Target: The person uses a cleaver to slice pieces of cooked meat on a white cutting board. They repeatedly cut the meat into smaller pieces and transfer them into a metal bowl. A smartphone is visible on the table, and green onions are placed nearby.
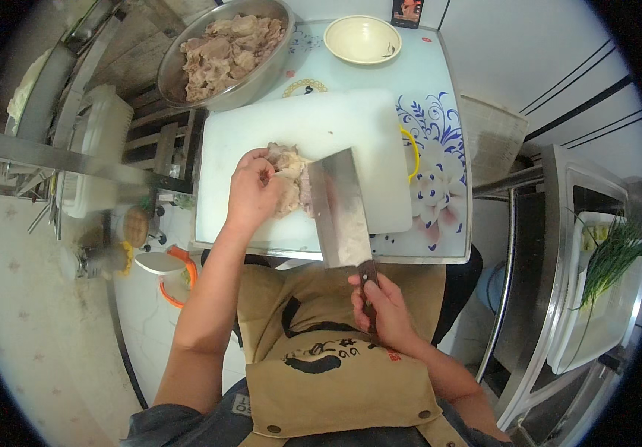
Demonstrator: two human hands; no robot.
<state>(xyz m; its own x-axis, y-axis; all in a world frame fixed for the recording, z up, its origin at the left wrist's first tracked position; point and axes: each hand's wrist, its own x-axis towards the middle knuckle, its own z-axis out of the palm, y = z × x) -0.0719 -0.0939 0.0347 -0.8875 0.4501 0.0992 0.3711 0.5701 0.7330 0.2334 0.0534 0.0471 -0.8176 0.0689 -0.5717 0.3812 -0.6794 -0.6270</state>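
Note:
My left hand (255,187) grips the left side of a piece of pale meat (288,179) lying on a white cutting board (363,123). In my right hand (379,307) is the dark handle of a cleaver (340,209). Its broad metal blade is at the right edge of the meat and hides part of it. The blade reaches from over the board back past the table's near edge. A large metal bowl (170,78) heaped with similar meat (231,53) stands beyond the board, at the back left.
A cream-coloured bowl (360,39) and a phone (408,12) are at the back of the patterned table (438,223). A yellow handle (412,153) shows at the board's right. Green stalks (611,262) lie in a white tray (572,329) at far right; a slatted rack stands left.

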